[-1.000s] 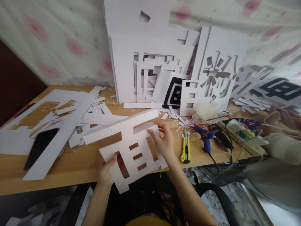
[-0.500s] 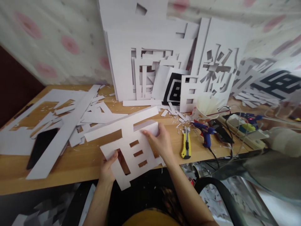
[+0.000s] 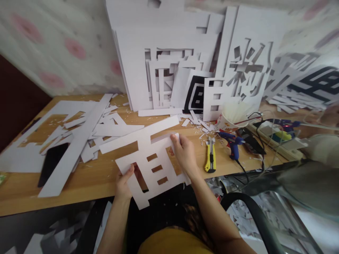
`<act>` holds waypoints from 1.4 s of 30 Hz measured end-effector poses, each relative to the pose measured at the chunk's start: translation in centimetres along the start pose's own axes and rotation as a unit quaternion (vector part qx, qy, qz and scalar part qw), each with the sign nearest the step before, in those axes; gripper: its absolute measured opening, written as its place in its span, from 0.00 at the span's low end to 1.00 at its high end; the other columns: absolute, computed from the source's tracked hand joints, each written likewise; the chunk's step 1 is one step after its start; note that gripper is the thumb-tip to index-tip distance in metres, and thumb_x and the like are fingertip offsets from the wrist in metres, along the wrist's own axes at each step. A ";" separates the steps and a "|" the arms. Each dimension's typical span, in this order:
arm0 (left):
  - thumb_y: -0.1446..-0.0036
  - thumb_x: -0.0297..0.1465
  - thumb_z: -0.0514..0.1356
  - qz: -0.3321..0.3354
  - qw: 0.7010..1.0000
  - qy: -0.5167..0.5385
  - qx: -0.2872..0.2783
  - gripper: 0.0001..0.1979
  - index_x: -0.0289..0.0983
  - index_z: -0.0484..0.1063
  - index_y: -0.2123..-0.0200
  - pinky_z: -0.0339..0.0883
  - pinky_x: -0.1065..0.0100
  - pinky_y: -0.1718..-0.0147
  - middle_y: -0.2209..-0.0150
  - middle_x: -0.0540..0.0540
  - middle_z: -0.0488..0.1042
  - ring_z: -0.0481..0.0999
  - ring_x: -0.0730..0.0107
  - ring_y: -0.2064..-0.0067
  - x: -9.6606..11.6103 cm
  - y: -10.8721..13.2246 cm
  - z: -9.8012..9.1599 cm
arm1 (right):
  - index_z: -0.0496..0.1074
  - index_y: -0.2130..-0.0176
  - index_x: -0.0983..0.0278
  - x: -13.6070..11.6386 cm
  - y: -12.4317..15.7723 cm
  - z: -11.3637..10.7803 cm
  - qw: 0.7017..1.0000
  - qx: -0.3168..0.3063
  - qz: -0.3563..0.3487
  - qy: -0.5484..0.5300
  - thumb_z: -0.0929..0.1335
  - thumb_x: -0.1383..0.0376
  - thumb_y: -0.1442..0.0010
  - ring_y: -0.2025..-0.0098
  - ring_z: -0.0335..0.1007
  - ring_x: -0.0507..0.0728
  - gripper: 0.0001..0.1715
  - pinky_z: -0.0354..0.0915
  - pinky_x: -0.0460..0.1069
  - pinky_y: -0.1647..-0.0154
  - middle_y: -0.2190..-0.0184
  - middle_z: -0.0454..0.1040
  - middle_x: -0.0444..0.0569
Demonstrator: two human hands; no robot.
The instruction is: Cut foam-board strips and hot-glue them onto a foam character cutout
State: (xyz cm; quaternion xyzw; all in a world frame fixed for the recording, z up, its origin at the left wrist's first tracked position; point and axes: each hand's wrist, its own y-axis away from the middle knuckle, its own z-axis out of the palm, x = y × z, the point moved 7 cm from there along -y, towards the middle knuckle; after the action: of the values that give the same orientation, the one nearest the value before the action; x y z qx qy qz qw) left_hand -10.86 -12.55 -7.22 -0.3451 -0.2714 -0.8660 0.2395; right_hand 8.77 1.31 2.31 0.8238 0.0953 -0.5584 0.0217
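A white cut-out board character (image 3: 144, 157) with several rectangular openings is held up at the table's front edge, slightly tilted. My left hand (image 3: 125, 181) grips its left side, the thumb lying on the face beside a tall opening. On the right side my right hand (image 3: 182, 151) pinches the upper edge, with some fingers behind the board and partly seen through an opening. A yellow utility knife (image 3: 210, 157) lies on the table to the right of my right hand, and a blue glue gun (image 3: 233, 143) is just beyond it.
Large white boards (image 3: 132, 42) lean on the back wall. Cut strips and a dark phone (image 3: 53, 162) lie on the left of the wooden table (image 3: 100, 180). A paper cup (image 3: 230, 120), power strip (image 3: 280, 144) and cables are at the right. Below is a black chair armrest (image 3: 249, 201).
My right hand has shifted slightly up and right along the board's edge, and the board has turned to show its right opening more. The camera view has moved a little.
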 end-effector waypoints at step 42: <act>0.67 0.35 0.78 0.012 0.999 -0.044 -0.013 0.17 0.35 0.80 0.72 0.79 0.61 0.65 0.71 0.43 0.82 0.82 0.58 0.70 -0.1 0.1 0.1 | 0.71 0.63 0.59 -2.2 3.6 -4.5 0.915 0.245 -0.289 0.135 0.73 0.56 0.41 0.58 0.66 0.59 0.12 0.61 0.56 0.54 0.63 0.70 0.48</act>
State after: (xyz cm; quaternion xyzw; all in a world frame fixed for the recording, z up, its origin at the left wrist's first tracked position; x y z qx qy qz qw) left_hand -10.68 -12.52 -7.19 -0.3890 -0.2659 -0.8507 0.2330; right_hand 12.71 -1.89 5.80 0.8070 0.1915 -0.4298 -0.3568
